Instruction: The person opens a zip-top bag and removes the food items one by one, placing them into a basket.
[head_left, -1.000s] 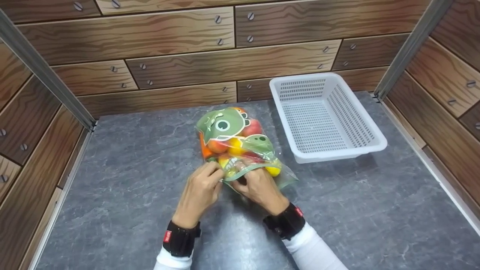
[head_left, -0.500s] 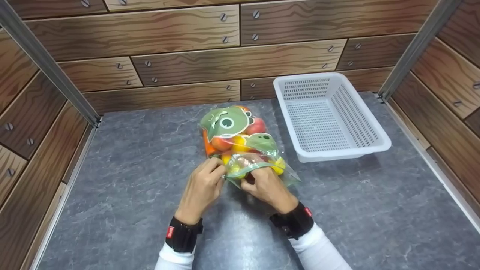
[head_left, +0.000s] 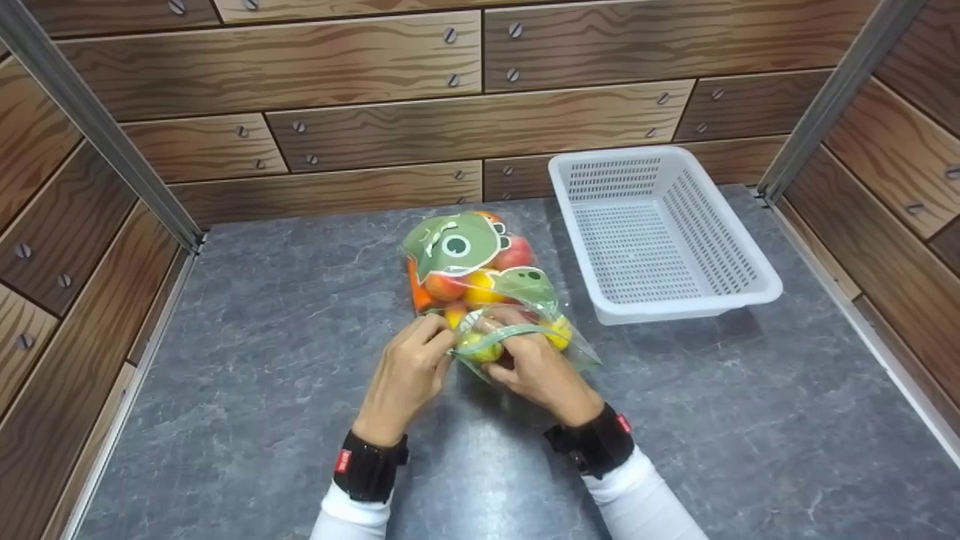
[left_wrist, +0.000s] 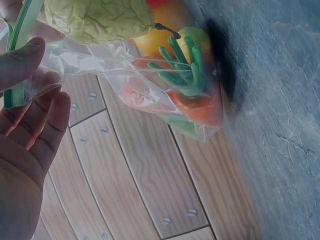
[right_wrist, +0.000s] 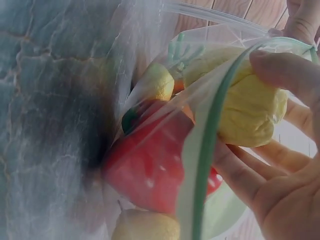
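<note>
A clear zip bag (head_left: 517, 283) with a green cartoon print lies on the grey tabletop, filled with fruit and vegetables, its mouth toward me. My left hand (head_left: 405, 367) pinches the left corner of the mouth at the green zip strip (left_wrist: 18, 90). Through the mouth reaches my right hand (head_left: 546, 379), thumb and fingers around a wrinkled yellow-green vegetable (right_wrist: 250, 107) just inside. Deeper in the bag, the right wrist view has a red bell pepper (right_wrist: 150, 155) and a yellow fruit (right_wrist: 160, 82). A carrot (left_wrist: 200, 107) with green tops shows in the left wrist view.
A white slotted plastic basket (head_left: 694, 308) stands to the right of the bag, near the back wall. Wood-patterned panels (head_left: 375, 135) enclose the back and both sides of the tabletop (head_left: 262, 315).
My right hand has shifted slightly right and back at the bag's mouth, and the yellow-green vegetable now shows near the opening. The left hand keeps its pinch; the view has shifted a little.
</note>
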